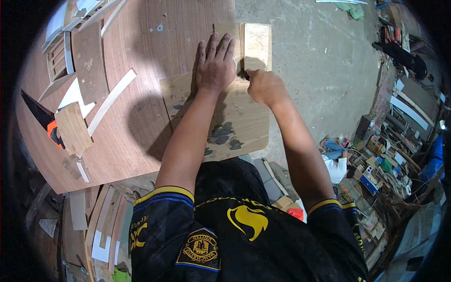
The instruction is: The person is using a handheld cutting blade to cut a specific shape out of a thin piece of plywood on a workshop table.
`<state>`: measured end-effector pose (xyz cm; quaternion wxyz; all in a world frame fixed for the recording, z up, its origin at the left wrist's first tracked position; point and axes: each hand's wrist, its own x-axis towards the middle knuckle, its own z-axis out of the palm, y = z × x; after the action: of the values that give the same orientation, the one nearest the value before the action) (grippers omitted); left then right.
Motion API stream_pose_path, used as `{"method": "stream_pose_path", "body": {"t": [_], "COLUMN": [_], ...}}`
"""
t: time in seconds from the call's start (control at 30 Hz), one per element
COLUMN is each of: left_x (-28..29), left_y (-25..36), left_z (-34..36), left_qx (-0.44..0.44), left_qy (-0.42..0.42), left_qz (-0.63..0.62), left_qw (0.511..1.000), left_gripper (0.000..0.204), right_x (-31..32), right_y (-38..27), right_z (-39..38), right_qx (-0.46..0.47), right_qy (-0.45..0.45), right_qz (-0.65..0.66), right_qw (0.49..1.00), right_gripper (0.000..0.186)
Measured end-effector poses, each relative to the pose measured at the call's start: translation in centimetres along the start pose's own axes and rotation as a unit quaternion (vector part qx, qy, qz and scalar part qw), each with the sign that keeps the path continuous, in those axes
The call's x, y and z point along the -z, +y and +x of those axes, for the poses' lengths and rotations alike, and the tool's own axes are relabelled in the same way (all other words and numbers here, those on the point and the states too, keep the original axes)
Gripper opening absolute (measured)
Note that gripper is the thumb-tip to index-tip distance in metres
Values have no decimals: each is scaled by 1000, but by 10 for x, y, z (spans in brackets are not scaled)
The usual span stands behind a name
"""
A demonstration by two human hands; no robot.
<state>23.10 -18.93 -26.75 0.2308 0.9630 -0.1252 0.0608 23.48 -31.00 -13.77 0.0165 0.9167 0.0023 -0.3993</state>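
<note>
My left hand lies flat with its fingers stretched forward, pressing on a thin wooden board at the right edge of the table. Under both hands is a larger plywood sheet with dark stains near its front. Just right of my left hand, my right hand is closed, its index finger pointing at the lower left corner of a pale wooden strip. Something small and dark shows by that fingertip, mostly hidden by the hand, so its kind is unclear.
The wood-grained table reaches far left. On it lie a handsaw with an orange and black handle, a small plywood piece and a narrow strip. Concrete floor is to the right; another person sits near clutter there.
</note>
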Motion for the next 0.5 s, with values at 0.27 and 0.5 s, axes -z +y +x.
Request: {"method": "stream_pose_path", "body": {"t": [0.27,0.5], "left_x": [1,3], "left_y": [-2,-2], "left_z": [2,5], "left_qx": [-1,-7], "left_qy": [10,10], "left_qz": [-18,-28], "left_qw": [1000,1000], "left_gripper": [54,53], "right_x": [-6,2], "right_y": [0,-2], "right_z": [5,-5], "right_qx": [-32,-12], "right_qy": [-9,-5], "right_qz": [17,33], "right_qw": [999,999], "right_gripper": [31,35]}}
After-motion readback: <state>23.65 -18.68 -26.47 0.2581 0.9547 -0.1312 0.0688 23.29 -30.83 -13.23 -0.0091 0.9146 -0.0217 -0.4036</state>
